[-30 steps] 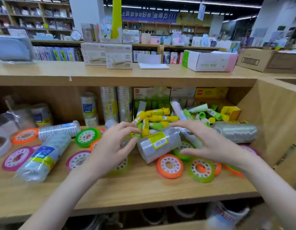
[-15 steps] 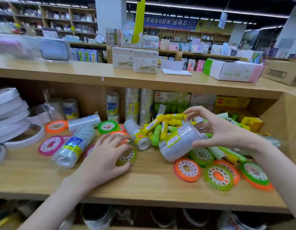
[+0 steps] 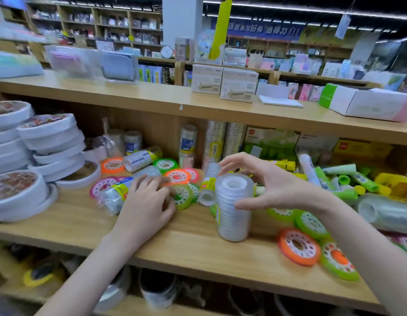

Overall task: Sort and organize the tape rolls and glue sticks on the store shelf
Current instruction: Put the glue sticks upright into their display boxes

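- We find the clear tape stack (image 3: 234, 206) standing upright on the shelf (image 3: 189, 242), near the front edge, its long axis vertical.
- Our right hand (image 3: 280, 185) is the nearer one: it lies just right of the stack, fingers spread wide, thumb touching the side; we see no closed grip.
- Our left hand (image 3: 145, 206) rests to the left, fingers curled over a green tape roll (image 3: 183, 197); whether it grips, we cannot tell.
- The stack is a shrink-wrapped column of translucent rolls with a yellow label.
- The glue sticks (image 3: 341, 181) lie heaped far right.
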Demonstrator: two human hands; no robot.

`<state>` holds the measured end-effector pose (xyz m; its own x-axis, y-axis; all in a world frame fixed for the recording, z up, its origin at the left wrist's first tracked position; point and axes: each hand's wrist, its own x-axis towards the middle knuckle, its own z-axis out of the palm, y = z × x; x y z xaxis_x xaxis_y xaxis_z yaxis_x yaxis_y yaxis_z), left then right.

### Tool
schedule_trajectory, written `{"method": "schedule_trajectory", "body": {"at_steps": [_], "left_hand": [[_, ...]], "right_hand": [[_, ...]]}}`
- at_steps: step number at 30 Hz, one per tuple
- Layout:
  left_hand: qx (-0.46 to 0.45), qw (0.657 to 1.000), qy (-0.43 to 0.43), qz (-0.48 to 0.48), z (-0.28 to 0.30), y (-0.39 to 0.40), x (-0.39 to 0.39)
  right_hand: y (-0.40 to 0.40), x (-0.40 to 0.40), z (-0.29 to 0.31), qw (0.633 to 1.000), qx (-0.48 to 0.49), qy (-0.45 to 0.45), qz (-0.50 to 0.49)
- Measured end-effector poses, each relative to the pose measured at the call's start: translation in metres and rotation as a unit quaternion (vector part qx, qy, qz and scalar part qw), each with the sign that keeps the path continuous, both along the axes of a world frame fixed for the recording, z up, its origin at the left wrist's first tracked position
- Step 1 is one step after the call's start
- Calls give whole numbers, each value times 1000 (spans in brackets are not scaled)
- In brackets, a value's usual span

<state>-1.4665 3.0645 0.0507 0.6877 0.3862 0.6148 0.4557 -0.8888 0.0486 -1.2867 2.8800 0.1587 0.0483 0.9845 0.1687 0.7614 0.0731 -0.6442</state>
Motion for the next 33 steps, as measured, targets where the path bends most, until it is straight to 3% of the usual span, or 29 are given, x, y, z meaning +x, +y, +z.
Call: {"method": "schedule_trajectory", "body": {"at_steps": [6,10,13,17,21,24,28,33], "left_hand": [[-80,989,-121,-13,5,2,-15],[-69,990,-123,-2,3,2,-32],[-111,981,-158,-25,7,1,-44],[-102,988,-90,-69,-1,-14,-42],[-152,986,-54,-34,-1,-23,-30],[-159,987,-32,-3,7,-27,-24],[-107,992,-65,-4,5,-27,-16],[-43,997,-70,-12,9,-25,0]], "right_hand": [[37,-29,-6,999,19,-5,27],[67,-42,-17,996,81,-29,25],[87,-48,-22,994,106,-38,11],[92,-48,-20,989,129,-67,9],[71,-40,-20,989,104,-109,5],[38,-36,-27,992,83,-89,-19],[1,-42,-58,966,177,-136,-129],[25,-50,-79,954,199,-119,-188]]}}
